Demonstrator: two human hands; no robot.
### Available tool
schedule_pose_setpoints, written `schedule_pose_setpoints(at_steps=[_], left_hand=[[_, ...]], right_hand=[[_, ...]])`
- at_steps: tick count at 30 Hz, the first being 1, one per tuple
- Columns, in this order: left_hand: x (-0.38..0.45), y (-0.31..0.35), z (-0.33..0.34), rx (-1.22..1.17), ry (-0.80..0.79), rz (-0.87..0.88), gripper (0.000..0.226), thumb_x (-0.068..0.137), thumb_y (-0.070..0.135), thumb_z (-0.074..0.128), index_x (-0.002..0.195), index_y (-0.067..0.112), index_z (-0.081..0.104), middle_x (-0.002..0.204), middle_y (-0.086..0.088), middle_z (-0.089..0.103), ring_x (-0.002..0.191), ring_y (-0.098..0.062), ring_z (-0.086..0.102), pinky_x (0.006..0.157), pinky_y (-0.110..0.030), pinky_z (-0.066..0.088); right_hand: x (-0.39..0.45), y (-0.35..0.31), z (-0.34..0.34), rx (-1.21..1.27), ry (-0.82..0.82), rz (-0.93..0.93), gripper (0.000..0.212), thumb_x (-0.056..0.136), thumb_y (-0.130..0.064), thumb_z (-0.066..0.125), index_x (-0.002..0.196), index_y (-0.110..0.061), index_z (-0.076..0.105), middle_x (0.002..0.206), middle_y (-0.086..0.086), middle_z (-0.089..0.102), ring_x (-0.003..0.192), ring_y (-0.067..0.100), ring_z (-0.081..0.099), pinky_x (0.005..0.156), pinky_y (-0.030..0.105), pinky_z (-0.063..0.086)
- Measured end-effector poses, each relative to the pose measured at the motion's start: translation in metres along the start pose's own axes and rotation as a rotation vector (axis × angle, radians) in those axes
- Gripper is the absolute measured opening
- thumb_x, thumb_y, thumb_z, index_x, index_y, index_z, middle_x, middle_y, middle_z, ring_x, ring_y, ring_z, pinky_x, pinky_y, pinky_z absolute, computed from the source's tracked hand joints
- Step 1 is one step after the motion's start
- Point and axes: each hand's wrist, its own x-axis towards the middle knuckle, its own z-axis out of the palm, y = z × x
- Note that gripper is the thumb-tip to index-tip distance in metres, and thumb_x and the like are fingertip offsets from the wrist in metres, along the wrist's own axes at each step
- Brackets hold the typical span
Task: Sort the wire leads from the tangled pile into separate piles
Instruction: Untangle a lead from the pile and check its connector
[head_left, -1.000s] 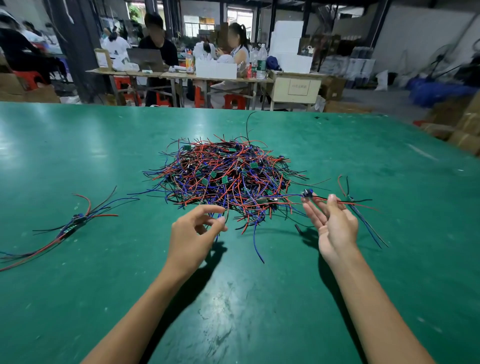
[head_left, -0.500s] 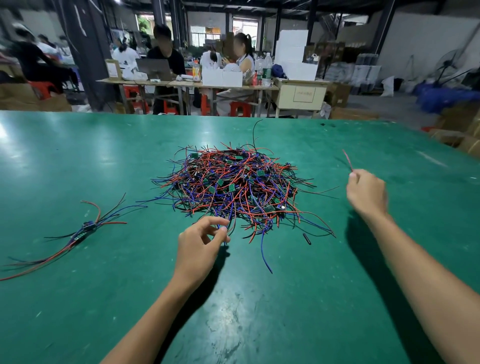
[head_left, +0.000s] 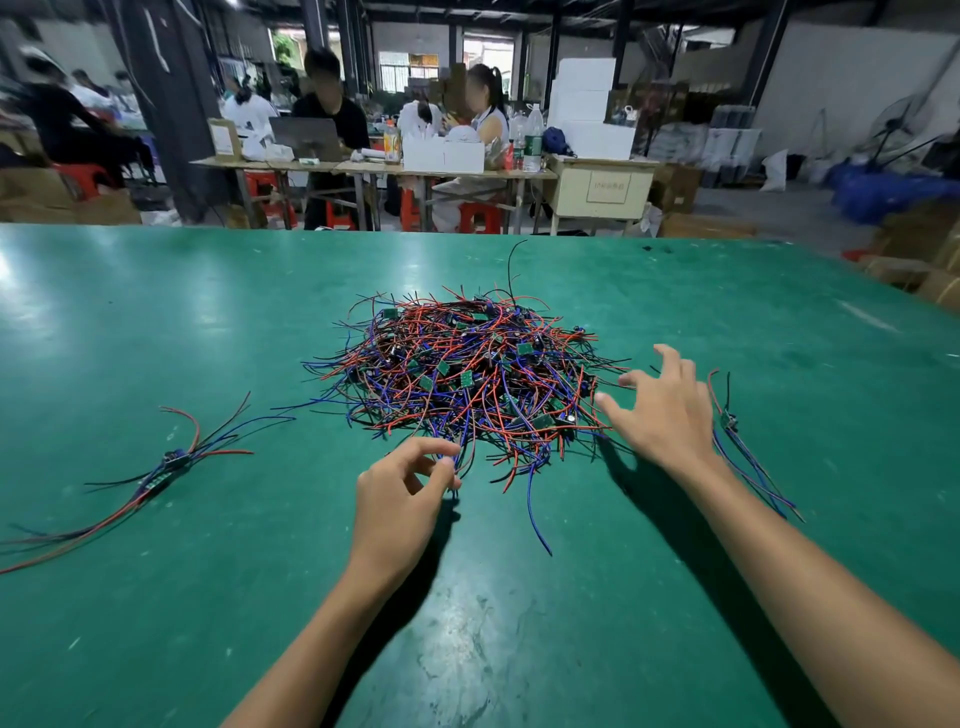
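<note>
Green tabletop (head_left: 156, 312), centre: tangled pile of red, blue, black wire leads (head_left: 467, 379). Left hand (head_left: 400, 493) fingers pinching strands at pile's near edge; right hand (head_left: 665, 410) fingers spread beside pile. Light, floppy, snag-prone; best pinched at small board.

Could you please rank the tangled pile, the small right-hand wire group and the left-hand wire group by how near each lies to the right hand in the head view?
From the right hand, open with fingers spread:
1. The tangled pile, just to its left; fingertips reach its edge.
2. The small wire group, just right of the hand; almost as near.
3. The left wire group, far across the green table.
</note>
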Motion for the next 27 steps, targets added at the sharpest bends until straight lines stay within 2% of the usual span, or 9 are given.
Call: schedule_pose_setpoints(at_steps=[1,4,8,12,15,17,20,24,27], left_hand=[[-0.001,0.001,0.0,-0.005,0.001,0.004,0.017,0.091,0.012,0.069,0.089,0.028,0.074,0.068,0.006,0.073,0.049,0.0,0.056,0.049,-0.019,0.044],[-0.003,0.004,0.002,0.011,-0.008,0.009,0.017,0.091,0.012,0.068,0.088,0.029,0.073,0.068,0.006,0.073,0.047,-0.001,0.053,0.049,-0.021,0.044],[-0.004,0.006,0.002,0.032,-0.011,0.015,0.016,0.091,0.015,0.068,0.087,0.03,0.072,0.068,0.007,0.072,0.045,-0.003,0.05,0.052,-0.026,0.045],[-0.005,0.006,0.002,0.079,-0.016,0.044,0.015,0.091,0.019,0.068,0.088,0.032,0.073,0.067,0.011,0.071,0.046,-0.006,0.05,0.053,-0.029,0.048],[-0.007,0.006,0.003,0.114,-0.029,0.069,0.016,0.092,0.021,0.068,0.088,0.036,0.072,0.068,0.014,0.07,0.05,-0.017,0.055,0.052,-0.028,0.045],[-0.008,0.006,0.003,0.129,-0.042,0.087,0.016,0.093,0.021,0.068,0.09,0.036,0.072,0.07,0.015,0.07,0.054,-0.02,0.061,0.052,-0.029,0.047],[-0.01,0.007,0.004,0.145,-0.053,0.114,0.018,0.093,0.02,0.067,0.091,0.037,0.071,0.071,0.014,0.07,0.05,-0.02,0.059,0.051,-0.035,0.052],[-0.015,0.012,0.005,0.263,-0.071,0.196,0.015,0.092,0.022,0.066,0.095,0.035,0.07,0.073,0.012,0.069,0.056,-0.016,0.058,0.065,-0.037,0.053],[-0.021,0.019,0.006,0.343,-0.064,0.35,0.017,0.09,0.019,0.064,0.101,0.031,0.071,0.085,0.015,0.067,0.073,-0.007,0.058,0.074,-0.034,0.052]], right_hand=[[-0.009,-0.005,0.0,-0.001,0.029,-0.017,0.043,0.09,-0.059,0.059,0.114,-0.026,0.073,0.143,0.01,0.049,0.132,0.027,0.043,0.105,0.041,0.034],[-0.037,-0.014,0.008,0.043,-0.093,-0.04,0.041,0.094,-0.061,0.053,0.113,-0.029,0.072,0.122,0.003,0.064,0.119,0.023,0.052,0.098,0.038,0.039],[-0.058,-0.016,0.013,0.079,0.012,-0.037,0.02,0.097,-0.04,0.061,0.102,-0.024,0.071,0.1,0.002,0.069,0.101,0.027,0.058,0.086,0.038,0.041],[-0.061,-0.015,0.007,0.047,-0.063,-0.023,0.02,0.099,-0.035,0.061,0.111,-0.024,0.071,0.104,0.005,0.064,0.103,0.027,0.057,0.086,0.038,0.045],[-0.066,-0.01,0.005,0.124,-0.159,0.018,0.021,0.098,-0.033,0.063,0.113,-0.023,0.072,0.104,0.003,0.058,0.106,0.025,0.056,0.086,0.038,0.047],[-0.067,-0.009,0.003,0.12,-0.058,0.014,0.015,0.098,-0.03,0.063,0.106,-0.023,0.074,0.101,0.0,0.056,0.104,0.023,0.053,0.082,0.036,0.042],[-0.068,-0.008,-0.003,0.159,0.186,-0.023,0.014,0.1,-0.024,0.059,0.102,-0.019,0.072,0.102,0.002,0.064,0.098,0.026,0.055,0.085,0.041,0.037],[-0.071,-0.011,-0.006,0.267,0.364,-0.155,0.016,0.099,-0.022,0.053,0.095,-0.018,0.067,0.093,-0.002,0.068,0.087,0.027,0.058,0.084,0.041,0.034],[-0.073,-0.022,-0.007,0.285,0.524,-0.2,0.012,0.097,-0.022,0.056,0.094,-0.017,0.066,0.109,0.004,0.059,0.098,0.03,0.053,0.086,0.044,0.035]])
